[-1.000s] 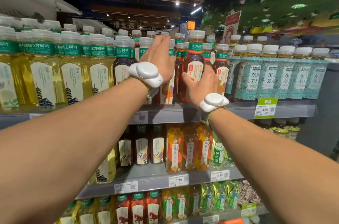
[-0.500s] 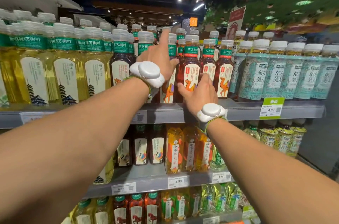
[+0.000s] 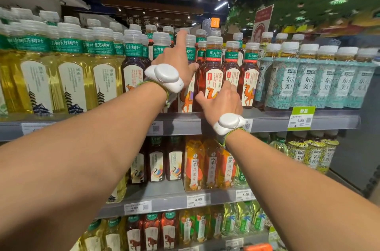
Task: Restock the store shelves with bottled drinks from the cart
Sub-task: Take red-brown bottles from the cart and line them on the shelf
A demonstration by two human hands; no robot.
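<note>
A red-brown tea bottle (image 3: 211, 65) with a white cap and a camel label stands at the front of the top shelf (image 3: 271, 121), in a row of like bottles. My right hand (image 3: 223, 101) holds its lower part, thumb on the left side and fingers round the right side. My left hand (image 3: 174, 59) is up beside the bottle's left shoulder. Its thumb touches the bottle and its index finger points straight up among the caps behind. White devices are strapped to both wrists. The cart is not in view.
Yellow-green tea bottles (image 3: 72, 78) fill the top shelf to the left and teal-labelled bottles (image 3: 308, 84) fill it to the right. A green price tag (image 3: 301, 118) hangs on the shelf edge. Lower shelves hold orange bottles (image 3: 205, 165) and other drinks.
My right hand has set the tea bottle down on the shelf and slid to its lower part. My left hand has stayed beside it, its index finger now raised.
</note>
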